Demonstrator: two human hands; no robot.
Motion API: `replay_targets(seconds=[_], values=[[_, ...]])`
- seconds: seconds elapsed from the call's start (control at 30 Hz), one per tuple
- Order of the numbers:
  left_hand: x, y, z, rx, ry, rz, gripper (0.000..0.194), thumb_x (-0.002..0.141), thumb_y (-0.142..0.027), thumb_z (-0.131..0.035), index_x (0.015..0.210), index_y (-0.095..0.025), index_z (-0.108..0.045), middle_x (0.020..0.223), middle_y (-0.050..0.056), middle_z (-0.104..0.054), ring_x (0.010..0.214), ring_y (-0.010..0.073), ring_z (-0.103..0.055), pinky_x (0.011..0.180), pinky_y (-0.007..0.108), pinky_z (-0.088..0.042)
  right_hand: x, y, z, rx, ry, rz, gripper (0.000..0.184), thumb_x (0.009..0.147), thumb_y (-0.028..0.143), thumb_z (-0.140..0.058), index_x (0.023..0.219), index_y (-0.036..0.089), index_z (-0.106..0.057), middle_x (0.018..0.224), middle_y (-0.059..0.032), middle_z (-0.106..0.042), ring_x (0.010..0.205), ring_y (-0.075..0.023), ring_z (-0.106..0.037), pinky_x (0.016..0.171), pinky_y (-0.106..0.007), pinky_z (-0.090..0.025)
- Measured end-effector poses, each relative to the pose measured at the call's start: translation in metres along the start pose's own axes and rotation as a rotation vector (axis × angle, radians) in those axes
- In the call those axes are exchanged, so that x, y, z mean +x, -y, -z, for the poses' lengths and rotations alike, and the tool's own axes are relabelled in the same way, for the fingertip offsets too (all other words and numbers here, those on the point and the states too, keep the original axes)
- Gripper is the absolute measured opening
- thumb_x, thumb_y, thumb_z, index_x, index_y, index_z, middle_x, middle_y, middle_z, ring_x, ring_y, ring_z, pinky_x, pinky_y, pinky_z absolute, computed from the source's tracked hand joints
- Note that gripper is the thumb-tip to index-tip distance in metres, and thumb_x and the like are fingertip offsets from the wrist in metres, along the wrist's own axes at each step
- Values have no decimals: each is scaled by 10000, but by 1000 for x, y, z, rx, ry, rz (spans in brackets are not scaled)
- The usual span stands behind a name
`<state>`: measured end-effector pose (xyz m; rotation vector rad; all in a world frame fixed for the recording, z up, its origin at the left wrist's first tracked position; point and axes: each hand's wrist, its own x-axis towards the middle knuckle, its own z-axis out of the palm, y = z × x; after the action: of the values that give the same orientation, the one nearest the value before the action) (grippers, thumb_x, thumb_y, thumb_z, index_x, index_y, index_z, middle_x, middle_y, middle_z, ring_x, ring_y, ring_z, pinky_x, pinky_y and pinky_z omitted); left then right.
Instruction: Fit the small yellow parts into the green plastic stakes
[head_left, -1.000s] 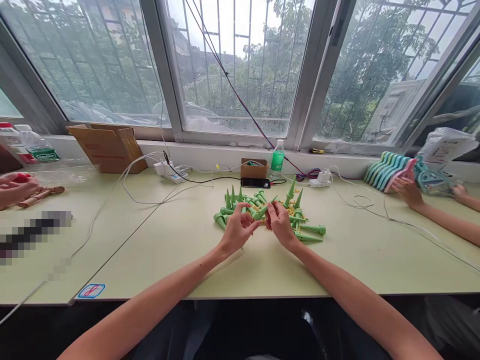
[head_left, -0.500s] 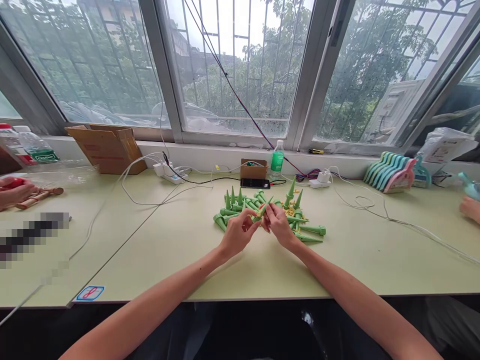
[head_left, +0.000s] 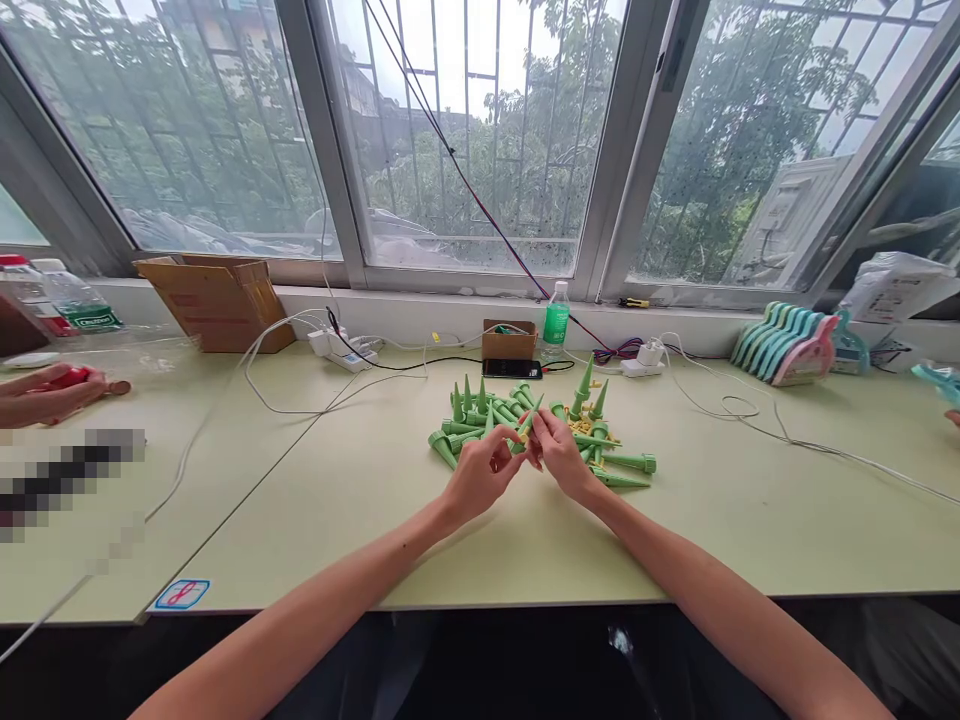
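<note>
My right hand [head_left: 559,452] pinches a green plastic watering spike [head_left: 533,412], its point tilted up. My left hand [head_left: 481,472] has its thumb and index finger closed around a small yellow plastic piece [head_left: 524,436] at the spike's lower end; whether that piece sits in the spike I cannot tell. Just behind and around both hands lies a pile of similar green spikes [head_left: 630,462], some standing on their wide ends, others on their sides. Several loose yellow pieces [head_left: 582,426] lie among them, to the right of my right hand.
Behind the pile stand a phone [head_left: 511,369], a small cardboard box [head_left: 508,342] and a green-labelled bottle [head_left: 556,318]. White cables [head_left: 300,408] cross the table [head_left: 300,530]. Pastel plastic hangers or clips [head_left: 787,345] stand at right. Another person's hand [head_left: 52,395] holds something red at left.
The spike between my hands has tipped more upright, with my fingers still close together on it. At left, the other person's hand has moved to the right.
</note>
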<state>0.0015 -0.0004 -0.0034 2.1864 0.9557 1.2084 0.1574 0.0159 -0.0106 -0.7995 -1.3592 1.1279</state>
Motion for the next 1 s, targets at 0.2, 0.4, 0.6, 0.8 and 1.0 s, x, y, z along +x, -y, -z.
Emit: replay_targets(seconds=[0.2, 0.4, 0.6, 0.8, 1.0], values=[[-1, 0, 1, 16, 26, -14, 112, 857, -275, -544, 930, -201, -500, 548, -87, -442, 472, 57, -340, 501, 170, -328, 0, 2, -2, -28, -2, 17, 314, 910, 511, -449, 888, 203, -506, 460, 85, -406, 332, -76, -354, 345, -207, -296], [-1, 1, 0, 37, 90, -27, 105, 862, -268, -521, 940, -201, -498, 554, -82, -470, 466, 62, -358, 505, 183, -325, -3, 8, -3, -196, -5, 54, 333, 922, 527, -423, 821, 216, -488, 491, 67, -407, 373, -95, -381, 385, -225, -307], [-1, 2, 0, 104, 162, -19, 101, 843, -227, -507, 941, -208, -499, 561, -76, -496, 472, 79, -391, 523, 200, -336, -3, 15, 0, -587, -84, 249, 371, 925, 456, -440, 648, 218, -374, 550, 45, -343, 475, -109, -325, 470, -242, -263], [-1, 4, 0, 139, 134, 8, 246, 830, -214, -497, 1072, -209, -454, 572, -91, -473, 479, 89, -382, 527, 209, -317, 0, 19, 6, -670, -149, 324, 251, 916, 394, -461, 745, 209, -460, 589, 43, -418, 488, -103, -369, 508, -232, -309], [-2, 2, -1, 131, 173, 0, 203, 848, -222, -479, 1050, -201, -484, 561, -91, -439, 485, 86, -373, 537, 210, -306, 7, 29, 18, -693, -258, 373, 190, 900, 387, -497, 884, 204, -547, 620, 35, -524, 494, -103, -442, 531, -225, -360]])
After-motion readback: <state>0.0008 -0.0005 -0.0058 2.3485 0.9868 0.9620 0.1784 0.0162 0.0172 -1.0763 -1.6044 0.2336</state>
